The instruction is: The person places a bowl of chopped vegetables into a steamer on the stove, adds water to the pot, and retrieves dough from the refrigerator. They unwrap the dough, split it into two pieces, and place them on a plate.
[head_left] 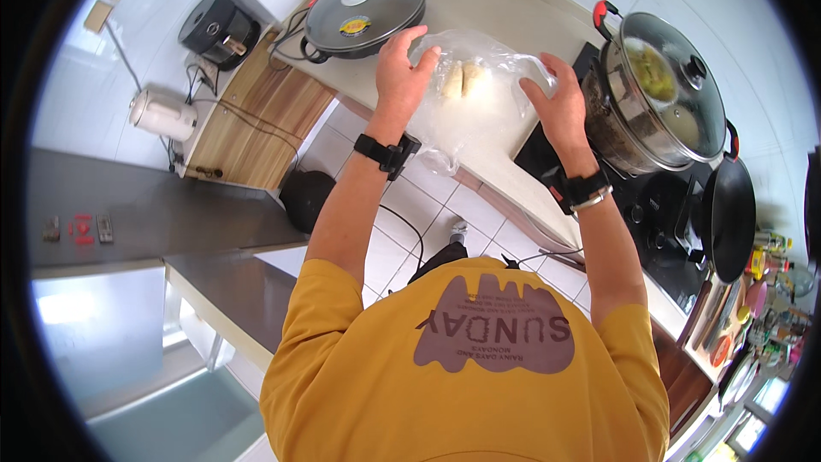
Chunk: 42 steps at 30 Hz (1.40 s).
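A clear plastic bag (pixel 479 115) lies on the pale counter (pixel 505 13), with two pale dough-like pieces (pixel 460 79) inside. My left hand (pixel 402 68) grips the bag's left edge near those pieces. My right hand (pixel 560 107) holds the bag's right edge. Both wrists wear black bands. The bag's lower part hangs over the counter's front edge.
A black lidded pan (pixel 363 13) sits left of the bag. A steel steamer pot with glass lid (pixel 658 94) stands on a black cooktop (pixel 658 214) at right, beside a black frying pan (pixel 727 210). A white kettle (pixel 162 114) and black cooker (pixel 220 30) sit far left.
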Each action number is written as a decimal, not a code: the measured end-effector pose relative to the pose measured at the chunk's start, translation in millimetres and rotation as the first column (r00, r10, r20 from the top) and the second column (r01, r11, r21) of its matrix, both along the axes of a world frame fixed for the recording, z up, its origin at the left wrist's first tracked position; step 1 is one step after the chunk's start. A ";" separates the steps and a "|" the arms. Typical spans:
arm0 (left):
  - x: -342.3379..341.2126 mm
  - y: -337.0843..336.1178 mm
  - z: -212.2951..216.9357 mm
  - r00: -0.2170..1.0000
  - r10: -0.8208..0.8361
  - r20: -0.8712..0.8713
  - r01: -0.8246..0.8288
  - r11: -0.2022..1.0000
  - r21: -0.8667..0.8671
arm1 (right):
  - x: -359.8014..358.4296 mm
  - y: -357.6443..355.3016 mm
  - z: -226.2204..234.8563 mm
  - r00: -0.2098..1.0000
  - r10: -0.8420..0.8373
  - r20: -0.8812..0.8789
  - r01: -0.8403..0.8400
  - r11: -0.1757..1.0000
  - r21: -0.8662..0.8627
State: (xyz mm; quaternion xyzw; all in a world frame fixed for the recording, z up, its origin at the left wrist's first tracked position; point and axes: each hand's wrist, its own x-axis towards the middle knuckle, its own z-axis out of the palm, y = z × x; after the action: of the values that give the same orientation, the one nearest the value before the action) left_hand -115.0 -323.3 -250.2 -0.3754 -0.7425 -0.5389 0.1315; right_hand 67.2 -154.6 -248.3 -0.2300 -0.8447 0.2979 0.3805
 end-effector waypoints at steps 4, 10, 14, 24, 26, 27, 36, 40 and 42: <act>33.1 -37.1 -29.9 0.983 0.113 0.146 -0.126 0.988 0.085 | 27.8 -23.9 2.7 0.986 0.054 -0.160 -0.072 0.991 -0.109; 146.2 -124.3 -97.4 0.882 0.326 0.339 -0.310 0.945 -0.104 | 57.8 -106.8 -9.0 0.896 0.357 -0.265 -0.347 0.934 0.086; 232.1 -195.4 -157.6 0.797 0.312 0.517 -0.151 0.932 -0.329 | 70.1 -174.2 -35.5 0.793 0.609 0.001 -0.599 0.779 0.184; 363.9 -370.3 -279.2 0.535 0.294 0.792 0.267 0.831 -0.488 | 114.4 -298.7 -96.9 0.484 0.785 0.385 -0.854 0.521 0.013; 380.6 -436.3 -286.7 0.557 0.452 0.696 0.155 0.767 -0.623 | 130.3 -336.1 -117.7 0.358 0.756 0.548 -0.867 0.487 -0.105; 389.2 -470.7 -287.4 0.525 0.525 0.670 0.085 0.751 -0.654 | 138.8 -355.0 -128.2 0.266 0.723 0.637 -0.860 0.477 -0.183; 472.5 -756.7 -263.0 0.013 0.745 0.667 -0.322 0.635 -0.702 | 167.1 -579.0 -194.4 -0.358 0.605 0.711 -0.725 0.300 -0.620; 500.2 -816.5 -268.3 -0.127 0.718 0.684 -0.531 0.533 -0.658 | 132.6 -679.4 -200.6 -0.184 0.822 0.539 -0.846 0.147 -0.513; 510.2 -829.6 -272.9 -0.224 0.613 0.757 -0.669 0.468 -0.577 | 106.5 -723.1 -202.2 -0.155 0.887 0.436 -0.826 0.126 -0.550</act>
State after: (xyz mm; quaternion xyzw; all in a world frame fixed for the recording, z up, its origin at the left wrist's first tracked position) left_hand 395.2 -1153.0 -523.1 0.4692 -0.7202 -0.5063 -0.0691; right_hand 173.8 -877.6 -450.5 0.2804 -0.8312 0.3919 -0.2772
